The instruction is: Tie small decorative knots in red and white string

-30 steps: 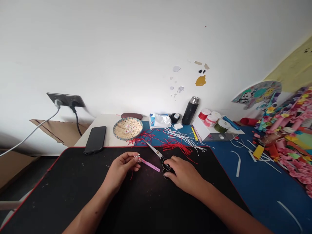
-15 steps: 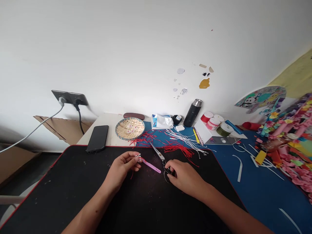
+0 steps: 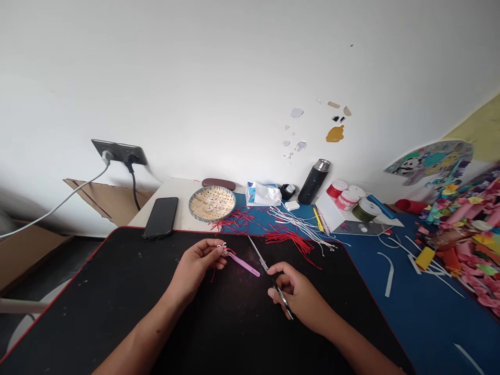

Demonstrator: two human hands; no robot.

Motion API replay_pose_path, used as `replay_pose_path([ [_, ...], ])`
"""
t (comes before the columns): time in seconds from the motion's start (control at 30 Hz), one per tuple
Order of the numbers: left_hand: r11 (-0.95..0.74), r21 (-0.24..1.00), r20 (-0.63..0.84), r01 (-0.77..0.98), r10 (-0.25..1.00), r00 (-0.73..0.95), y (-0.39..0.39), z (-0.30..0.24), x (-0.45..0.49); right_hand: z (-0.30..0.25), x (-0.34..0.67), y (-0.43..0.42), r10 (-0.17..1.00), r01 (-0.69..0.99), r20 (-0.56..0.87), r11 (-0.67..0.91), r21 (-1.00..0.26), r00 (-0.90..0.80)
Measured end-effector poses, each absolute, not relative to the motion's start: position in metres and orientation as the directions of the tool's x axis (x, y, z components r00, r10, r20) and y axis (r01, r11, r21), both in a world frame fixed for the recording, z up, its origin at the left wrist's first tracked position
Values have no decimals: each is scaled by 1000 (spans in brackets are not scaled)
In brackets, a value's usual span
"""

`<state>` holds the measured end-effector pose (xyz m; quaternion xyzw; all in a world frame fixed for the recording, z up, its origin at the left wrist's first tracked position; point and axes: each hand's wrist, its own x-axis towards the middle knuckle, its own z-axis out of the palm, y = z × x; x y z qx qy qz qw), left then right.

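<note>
Between the thumb and fingers of my left hand (image 3: pixel 197 264) is a small knotted cord piece (image 3: pixel 223 250), white loops with red strands. A slim pink-purple plastic tool (image 3: pixel 246 266) sticks out from the knot toward the right; its exact kind is unclear. A red strand hangs below these fingers. My right hand (image 3: pixel 300 294) grips a pair of scissors (image 3: pixel 259 254) by the dark handles. The scissors are turned nearly edge-on, blades pointing up and left, apart from the knot. Both hands are above a black mat (image 3: pixel 226 333).
Red cords (image 3: pixel 287 238) and white cords (image 3: pixel 307 226) lie beyond the mat. Behind them stand a woven basket (image 3: pixel 195 213), a tissue box (image 3: pixel 252 200), a black flask (image 3: pixel 313 182) and thread spools (image 3: pixel 347 200). A phone (image 3: pixel 161 219) rests at the left.
My right hand has picked up the scissors from the mat and turned them edge-on, moving slightly toward me. My left hand keeps its hold on the knot. The view has shifted a little.
</note>
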<state>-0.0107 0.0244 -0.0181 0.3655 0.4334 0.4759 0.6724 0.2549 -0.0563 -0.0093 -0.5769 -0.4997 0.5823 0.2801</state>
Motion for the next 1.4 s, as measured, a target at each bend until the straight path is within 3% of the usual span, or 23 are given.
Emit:
replay_pose_path([
  [0.43,302,842,-279,-446,953,119,27,-20,-15,-10,237,-73,889,227,-355,-296,-928,-291],
  [0.77,308,824,-302,-475,949,90,30,-25,-17,16,229,-77,905,629,-289,-29,-777,-314],
  [1.1,314,835,-308,-452,947,88,30,-25,-16,12,224,-77,915,733,-210,123,-669,-346],
  [1.4,337,847,-320,-410,941,112,28,-23,-16,12,221,-74,921,780,-190,164,-603,-340],
])
